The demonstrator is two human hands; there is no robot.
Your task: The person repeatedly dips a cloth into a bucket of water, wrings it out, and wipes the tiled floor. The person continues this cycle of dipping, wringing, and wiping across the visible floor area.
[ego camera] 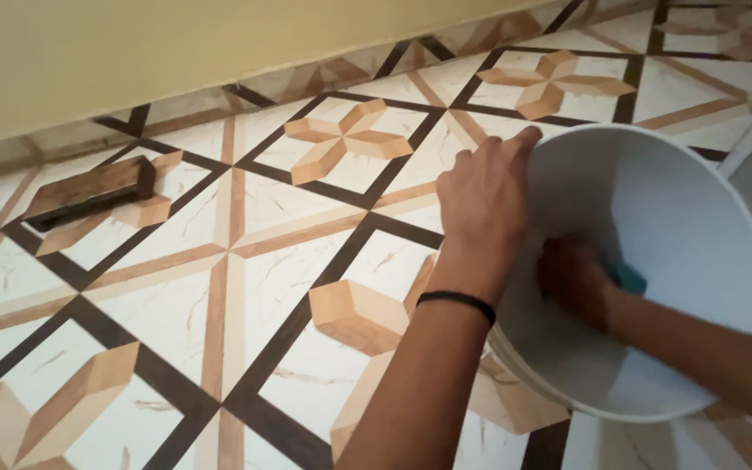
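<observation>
The bucket point(681, 218) looks like smooth white plastic with a soft, matt sheen inside. The floor point(219, 261) is glossy tile printed with marble veining and wood grain (the brown bands only imitate timber). The wall point(132, 52) is matt, painted yellow. The wristband point(456, 300) looks like black elastic.

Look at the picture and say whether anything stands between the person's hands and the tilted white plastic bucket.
Nothing visible does. The left hand grips the rim of the white plastic bucket directly. The right hand is inside it, pressing a small teal cloth or sponge against the inner wall.
</observation>
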